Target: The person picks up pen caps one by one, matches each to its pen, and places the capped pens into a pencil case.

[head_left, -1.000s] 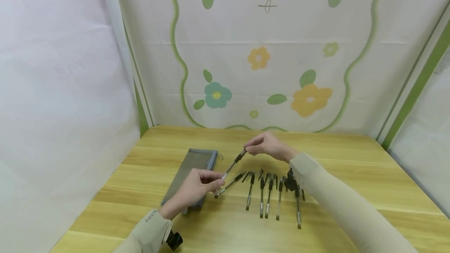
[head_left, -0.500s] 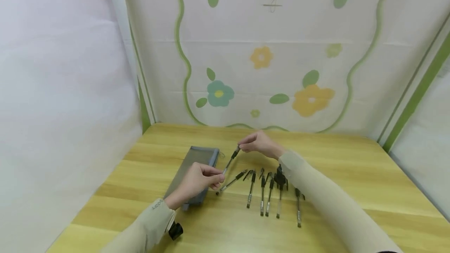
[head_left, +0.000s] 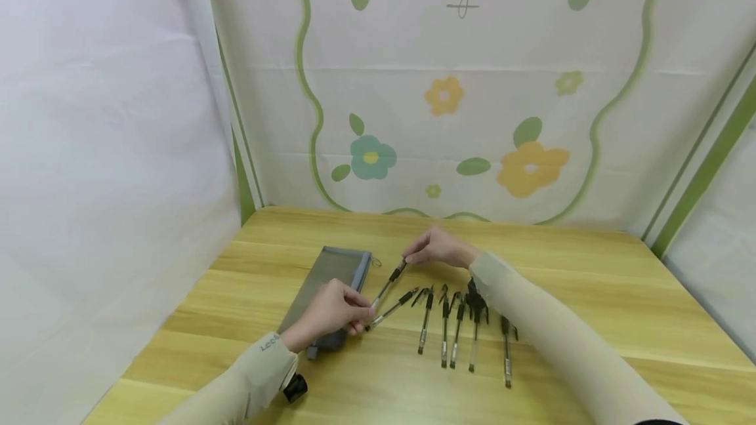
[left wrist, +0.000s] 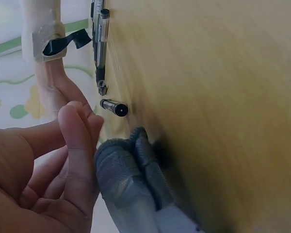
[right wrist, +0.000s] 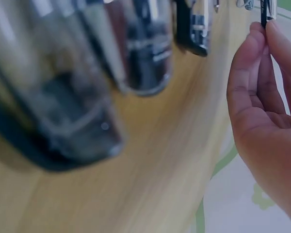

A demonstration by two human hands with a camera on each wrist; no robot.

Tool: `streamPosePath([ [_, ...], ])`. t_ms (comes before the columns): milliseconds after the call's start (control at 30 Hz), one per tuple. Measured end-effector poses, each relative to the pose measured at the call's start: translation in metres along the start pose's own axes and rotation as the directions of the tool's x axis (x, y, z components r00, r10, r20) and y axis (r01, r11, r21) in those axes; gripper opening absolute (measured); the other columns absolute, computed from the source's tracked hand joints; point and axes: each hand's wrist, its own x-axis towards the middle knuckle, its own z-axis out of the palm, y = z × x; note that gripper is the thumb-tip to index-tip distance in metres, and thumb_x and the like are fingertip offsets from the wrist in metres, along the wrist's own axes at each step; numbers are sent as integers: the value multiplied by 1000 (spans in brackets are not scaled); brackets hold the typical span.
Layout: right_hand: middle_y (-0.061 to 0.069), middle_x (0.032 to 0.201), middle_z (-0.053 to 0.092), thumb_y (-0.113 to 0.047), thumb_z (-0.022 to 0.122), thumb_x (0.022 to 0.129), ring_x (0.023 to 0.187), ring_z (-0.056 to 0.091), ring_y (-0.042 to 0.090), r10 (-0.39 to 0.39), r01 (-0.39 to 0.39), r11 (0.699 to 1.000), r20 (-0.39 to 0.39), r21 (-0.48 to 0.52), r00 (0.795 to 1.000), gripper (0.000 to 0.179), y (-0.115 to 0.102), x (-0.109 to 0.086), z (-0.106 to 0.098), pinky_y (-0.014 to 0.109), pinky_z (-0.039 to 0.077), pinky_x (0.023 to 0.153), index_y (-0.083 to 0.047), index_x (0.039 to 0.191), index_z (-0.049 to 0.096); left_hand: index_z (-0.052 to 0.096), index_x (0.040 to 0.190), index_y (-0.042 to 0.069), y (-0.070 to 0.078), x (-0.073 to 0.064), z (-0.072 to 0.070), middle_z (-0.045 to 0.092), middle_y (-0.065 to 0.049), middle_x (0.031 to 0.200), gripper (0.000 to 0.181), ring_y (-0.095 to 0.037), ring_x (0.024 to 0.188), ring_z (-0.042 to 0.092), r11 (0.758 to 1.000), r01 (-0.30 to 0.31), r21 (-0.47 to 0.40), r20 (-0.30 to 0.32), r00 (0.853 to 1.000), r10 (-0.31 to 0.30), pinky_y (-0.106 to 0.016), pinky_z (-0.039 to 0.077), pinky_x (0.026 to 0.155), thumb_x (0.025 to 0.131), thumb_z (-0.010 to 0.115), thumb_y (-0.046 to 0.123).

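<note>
A clear-barrelled pen (head_left: 390, 281) with a dark grip slants between my two hands. My right hand (head_left: 438, 248) pinches its far, capped end between thumb and fingers; the right wrist view shows the same pinch on the pen (right wrist: 267, 12). At its near end my left hand (head_left: 334, 310) pinches the barrel with thumb and forefinger, and the fingers hide that tip. Another pen (head_left: 392, 308) lies on the table just under the held one, near my left fingertips. Beneath my left forearm and hand is a grey zippered pencil case (head_left: 325, 274), partly covered.
Several similar pens (head_left: 445, 330) lie in a loose row to the right, clips pointing away, some under the right wrist. The wooden table (head_left: 236, 320) meets a flower-printed cloth wall (head_left: 401, 117) at the back, with a white cloth (head_left: 118, 149) on the left.
Both hands keep their pinch on the pen. Right hand and pen have shifted slightly left, then come down a little toward the table. The lying pens have stayed in place.
</note>
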Motion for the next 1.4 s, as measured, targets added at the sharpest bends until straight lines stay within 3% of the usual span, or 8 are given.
streamPosePath([
  [333,7,89,67,-12,72,74,79,62,27,22,-17,994,41,-107,999,19,1,-1,6,37,51,69,-6,92,70,69,79,0,1,-2,7,65,-12,66,10,-23,50,61,998,25,52,39,999,-27,-34,51,48,77,70,9],
  [600,4,86,67,-13,72,75,72,61,24,11,-2,985,51,-175,999,15,-2,1,11,36,52,62,-8,89,71,68,75,1,-1,-4,12,64,-12,62,7,-22,48,61,997,31,72,11,999,-32,-32,51,46,75,71,7],
  [800,2,86,67,-13,73,74,69,60,23,-4,14,976,47,-216,999,14,-7,2,17,36,51,58,-9,87,72,67,73,-1,0,-5,15,63,-10,60,5,-22,48,61,997,53,58,29,998,-55,-31,51,47,74,71,3],
  [1033,4,82,68,-14,72,75,62,57,22,-29,39,978,49,-204,998,15,-7,4,20,34,48,53,-7,88,72,67,71,0,-1,-4,16,64,-12,61,7,-25,51,62,994,107,34,35,994,-108,-32,52,49,72,73,3],
  [1200,3,87,67,-15,72,76,73,62,23,-28,40,981,67,-190,997,22,-3,4,17,36,51,61,-6,95,70,66,71,-1,-2,-6,16,64,-12,62,10,-26,52,62,992,123,28,15,992,-124,-32,52,49,71,74,5],
  [1300,9,95,66,-15,71,77,81,62,28,-30,39,991,70,-128,997,30,-2,-2,6,39,51,68,-1,103,65,66,72,-1,-2,-7,16,63,-13,63,11,-26,52,62,994,103,33,9,995,-104,-32,52,49,73,73,7],
  [1400,15,101,63,-17,69,79,86,60,34,-42,44,996,20,-82,999,32,-7,-17,-7,41,50,72,-2,107,63,67,76,2,1,-8,15,63,-12,62,13,-25,49,61,996,39,77,5,999,-40,-34,51,46,77,70,14],
])
